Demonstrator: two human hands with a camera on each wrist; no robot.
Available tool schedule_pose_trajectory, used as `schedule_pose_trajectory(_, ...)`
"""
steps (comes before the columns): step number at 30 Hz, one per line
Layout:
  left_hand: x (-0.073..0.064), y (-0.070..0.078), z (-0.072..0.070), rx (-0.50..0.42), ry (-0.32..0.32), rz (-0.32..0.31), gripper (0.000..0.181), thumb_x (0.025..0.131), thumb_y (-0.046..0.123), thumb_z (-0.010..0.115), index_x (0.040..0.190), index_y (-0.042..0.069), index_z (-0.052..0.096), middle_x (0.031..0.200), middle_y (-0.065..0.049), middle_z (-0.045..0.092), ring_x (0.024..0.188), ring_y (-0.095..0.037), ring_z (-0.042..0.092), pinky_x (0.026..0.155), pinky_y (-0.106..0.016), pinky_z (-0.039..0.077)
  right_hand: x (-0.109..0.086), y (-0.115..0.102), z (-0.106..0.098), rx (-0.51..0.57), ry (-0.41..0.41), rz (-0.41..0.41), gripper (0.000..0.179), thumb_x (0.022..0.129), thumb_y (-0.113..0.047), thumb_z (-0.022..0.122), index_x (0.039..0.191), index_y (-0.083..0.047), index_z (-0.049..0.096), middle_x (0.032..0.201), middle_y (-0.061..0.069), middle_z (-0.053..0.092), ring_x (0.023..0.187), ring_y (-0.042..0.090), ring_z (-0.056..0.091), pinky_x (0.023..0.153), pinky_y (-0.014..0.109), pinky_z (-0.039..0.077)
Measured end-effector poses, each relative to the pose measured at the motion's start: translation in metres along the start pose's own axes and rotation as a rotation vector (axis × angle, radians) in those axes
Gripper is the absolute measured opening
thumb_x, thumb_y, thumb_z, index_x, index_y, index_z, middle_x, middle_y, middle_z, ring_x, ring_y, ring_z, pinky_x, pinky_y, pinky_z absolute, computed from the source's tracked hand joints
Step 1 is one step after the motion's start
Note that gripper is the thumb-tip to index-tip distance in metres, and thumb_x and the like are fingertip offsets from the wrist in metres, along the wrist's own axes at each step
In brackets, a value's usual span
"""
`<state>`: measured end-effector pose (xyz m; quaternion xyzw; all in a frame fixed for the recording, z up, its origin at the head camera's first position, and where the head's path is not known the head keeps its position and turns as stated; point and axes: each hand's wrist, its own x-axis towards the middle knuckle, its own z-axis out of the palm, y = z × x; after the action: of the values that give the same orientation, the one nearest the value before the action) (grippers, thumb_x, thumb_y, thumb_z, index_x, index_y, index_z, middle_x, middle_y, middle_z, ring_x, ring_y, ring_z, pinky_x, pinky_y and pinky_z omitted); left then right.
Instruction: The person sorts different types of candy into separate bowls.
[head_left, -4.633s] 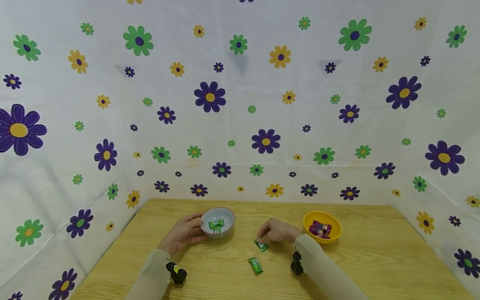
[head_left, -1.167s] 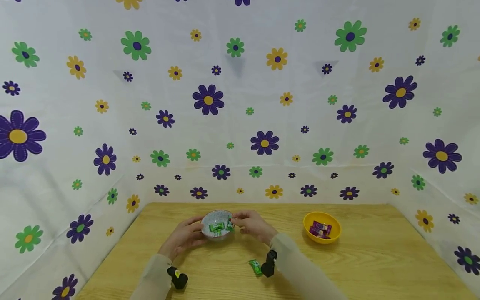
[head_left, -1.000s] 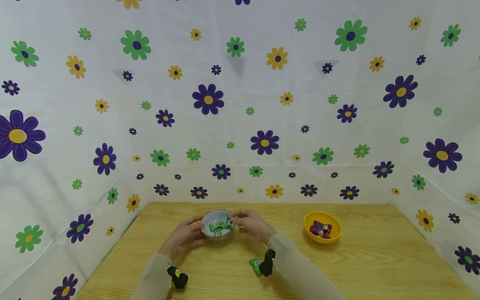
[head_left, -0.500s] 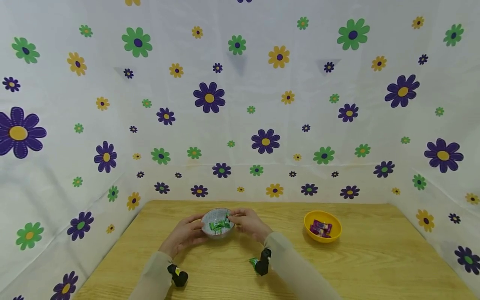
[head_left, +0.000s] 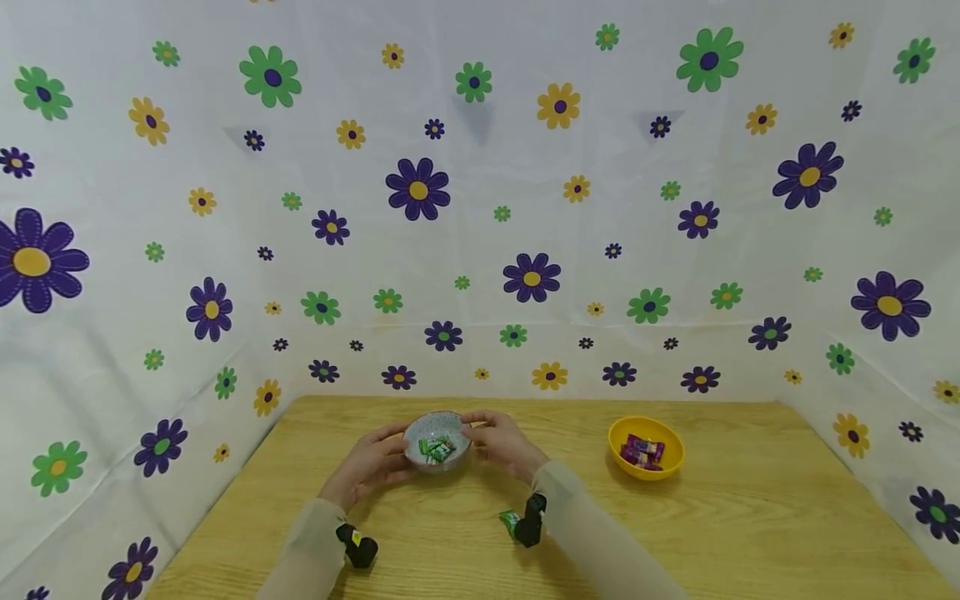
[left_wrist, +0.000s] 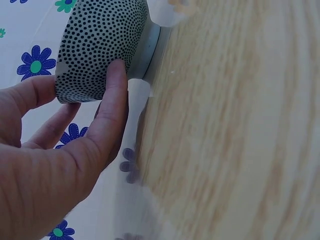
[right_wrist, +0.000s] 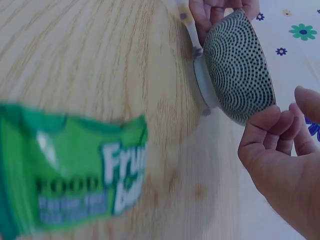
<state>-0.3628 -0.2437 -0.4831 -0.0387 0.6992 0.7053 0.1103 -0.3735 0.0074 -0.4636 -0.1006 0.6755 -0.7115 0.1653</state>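
A small bowl (head_left: 427, 427), speckled outside with dark dots, holds several green-wrapped candies (head_left: 438, 450). My left hand (head_left: 370, 467) grips its left side; the left wrist view shows fingers spread against the dotted wall (left_wrist: 95, 50). On the bowl's right side is my right hand (head_left: 504, 442). In the right wrist view its bent fingers (right_wrist: 265, 120) touch the wall near the rim, and no candy shows in that hand. Another green candy (head_left: 509, 521) lies on the table below the right wrist, partly hidden by the black wrist camera; it looms large in the right wrist view.
A yellow bowl (head_left: 615, 454) with purple-wrapped candies (head_left: 642, 450) stands to the right on the wooden table (head_left: 750, 500). A white cloth with printed flowers (head_left: 480, 183) hangs behind the table and along both sides.
The right hand has picked a green candy off the table, carried it left to the speckled bowl and let it drop among the others. The left hand has stayed on the bowl.
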Motion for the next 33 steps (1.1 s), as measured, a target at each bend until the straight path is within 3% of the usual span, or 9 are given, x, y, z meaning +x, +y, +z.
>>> schedule_pose_trajectory(4, 0.001, 0.003, 0.001, 0.013, -0.004, -0.006, 0.049, 0.099, 0.014, 0.056, 0.146, 0.009, 0.043, 0.132, -0.023, 0.055, 0.098, -0.025, 0.067, 0.086, -0.045, 0.057, 0.0, 0.0, -0.012, -0.046, -0.049, 0.01, 0.036, 0.098, -0.019, 0.06, 0.128, 0.0, 0.058, 0.097, 0.0, 0.055, 0.078, 0.012, 0.047, 0.068, 0.026, 0.046)
schedule_pose_trajectory(13, 0.002, 0.011, 0.001, 0.005, -0.023, 0.005, 0.051, 0.1, 0.013, 0.053, 0.149, 0.007, 0.038, 0.135, -0.024, 0.053, 0.096, -0.023, 0.068, 0.087, -0.044, 0.057, -0.008, 0.002, -0.045, -0.243, -0.263, 0.04, 0.033, 0.096, -0.01, 0.061, 0.126, 0.003, 0.062, 0.103, 0.003, 0.063, 0.076, 0.012, 0.047, 0.064, 0.024, 0.04)
schedule_pose_trajectory(17, 0.001, 0.009, 0.002, 0.014, -0.031, 0.008, 0.051, 0.1, 0.013, 0.052, 0.149, 0.007, 0.038, 0.136, -0.025, 0.051, 0.098, -0.023, 0.067, 0.088, -0.044, 0.057, -0.015, 0.004, -0.056, -0.351, -0.308, 0.064, 0.029, 0.093, -0.012, 0.066, 0.119, 0.0, 0.068, 0.115, 0.007, 0.068, 0.085, 0.013, 0.052, 0.071, 0.024, 0.043)
schedule_pose_trajectory(22, -0.001, 0.005, 0.0, 0.015, -0.039, 0.007, 0.051, 0.1, 0.012, 0.052, 0.149, 0.007, 0.037, 0.138, -0.026, 0.049, 0.101, -0.024, 0.066, 0.089, -0.045, 0.056, -0.024, 0.006, -0.066, -0.497, -0.373, 0.057, 0.024, 0.089, -0.013, 0.072, 0.112, -0.009, 0.073, 0.108, 0.0, 0.071, 0.09, 0.011, 0.055, 0.081, 0.023, 0.044)
schedule_pose_trajectory(33, -0.001, 0.003, 0.001, 0.023, -0.05, -0.003, 0.053, 0.1, 0.013, 0.052, 0.15, 0.006, 0.035, 0.139, -0.026, 0.047, 0.102, -0.023, 0.065, 0.091, -0.044, 0.056, -0.034, 0.012, -0.08, -0.464, -0.489, 0.062, 0.029, 0.088, -0.002, 0.069, 0.117, -0.004, 0.07, 0.114, 0.006, 0.07, 0.091, 0.01, 0.055, 0.08, 0.021, 0.045)
